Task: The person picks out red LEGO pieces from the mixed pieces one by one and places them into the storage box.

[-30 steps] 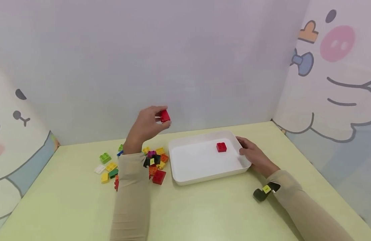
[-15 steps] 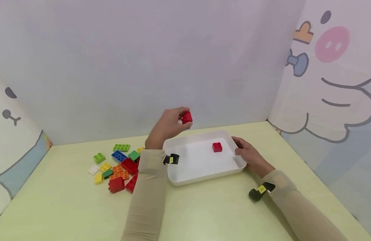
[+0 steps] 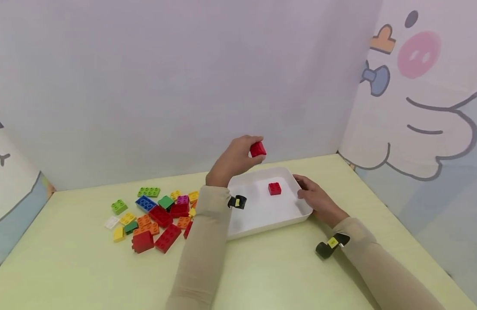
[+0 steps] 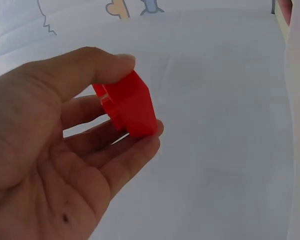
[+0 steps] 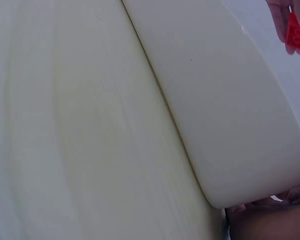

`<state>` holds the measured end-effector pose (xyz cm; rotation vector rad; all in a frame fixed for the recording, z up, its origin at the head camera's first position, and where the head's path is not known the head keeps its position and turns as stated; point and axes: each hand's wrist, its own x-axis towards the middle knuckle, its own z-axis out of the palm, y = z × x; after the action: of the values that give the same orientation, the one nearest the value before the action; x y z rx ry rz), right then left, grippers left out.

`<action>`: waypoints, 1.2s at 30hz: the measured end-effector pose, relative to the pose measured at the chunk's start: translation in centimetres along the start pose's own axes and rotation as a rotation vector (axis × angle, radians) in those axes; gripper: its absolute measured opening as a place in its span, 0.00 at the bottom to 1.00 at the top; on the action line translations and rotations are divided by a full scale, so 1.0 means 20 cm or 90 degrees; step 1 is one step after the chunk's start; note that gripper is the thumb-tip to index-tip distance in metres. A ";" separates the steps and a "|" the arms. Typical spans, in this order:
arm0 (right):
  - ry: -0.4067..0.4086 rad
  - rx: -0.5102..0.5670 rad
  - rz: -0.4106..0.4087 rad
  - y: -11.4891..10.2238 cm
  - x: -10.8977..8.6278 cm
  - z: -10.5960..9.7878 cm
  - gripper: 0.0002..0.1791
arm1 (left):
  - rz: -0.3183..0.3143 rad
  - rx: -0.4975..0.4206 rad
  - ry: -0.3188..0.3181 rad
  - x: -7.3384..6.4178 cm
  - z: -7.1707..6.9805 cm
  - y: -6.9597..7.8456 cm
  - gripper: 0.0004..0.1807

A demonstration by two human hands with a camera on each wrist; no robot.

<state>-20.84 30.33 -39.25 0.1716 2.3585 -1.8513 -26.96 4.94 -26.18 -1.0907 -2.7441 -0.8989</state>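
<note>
Between thumb and fingers, my left hand (image 3: pixel 238 158) pinches a red toy building brick (image 3: pixel 257 149) in the air above the far side of a white tray (image 3: pixel 257 212). The left wrist view shows this brick (image 4: pixel 135 107) tilted, its studs facing the palm. A second red brick (image 3: pixel 274 188) sits inside the tray, studs up, toward the right. My right hand (image 3: pixel 319 201) grips the tray's right end; in the right wrist view its fingers (image 5: pixel 270 220) are partly hidden below the tray wall (image 5: pixel 215 100).
A loose pile of toy bricks lies left of the tray, among them a green brick (image 3: pixel 148 192), a blue brick (image 3: pixel 146 203) and a long red brick (image 3: pixel 168 238). My left forearm (image 3: pixel 203 249) covers part of the tray's left end. A wall (image 3: pixel 184 86) stands behind the table.
My left hand has carried the red brick rightward, from near the pile to over the tray, uncovering more bricks. My right hand keeps its hold on the tray. The head view has shifted slightly.
</note>
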 end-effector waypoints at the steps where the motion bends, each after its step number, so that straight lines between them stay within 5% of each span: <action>1: 0.002 0.002 -0.003 0.00 0.00 0.00 0.37 | -0.004 0.007 -0.010 0.01 0.01 0.00 0.31; 7: 0.000 0.001 -0.004 -0.02 -0.01 -0.02 0.37 | -0.050 0.021 -0.078 0.05 0.10 -0.07 0.30; 14: -0.009 0.006 -0.003 0.00 -0.01 -0.03 0.38 | -0.057 0.050 -0.175 0.07 0.22 -0.12 0.27; 20: -0.027 -0.004 -0.017 -0.02 0.02 -0.01 0.37 | -0.101 0.056 -0.241 0.05 0.27 -0.16 0.25; 27: -0.026 0.000 -0.008 -0.03 0.03 0.01 0.38 | -0.170 0.036 -0.277 0.03 0.31 -0.20 0.21; 36: -0.022 -0.002 0.002 -0.02 0.02 0.00 0.38 | -0.188 0.045 -0.291 0.02 0.34 -0.21 0.16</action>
<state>-21.30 30.25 -38.94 0.1426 2.3366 -1.8348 -28.93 6.47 -33.83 -0.9980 -3.3507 -0.6296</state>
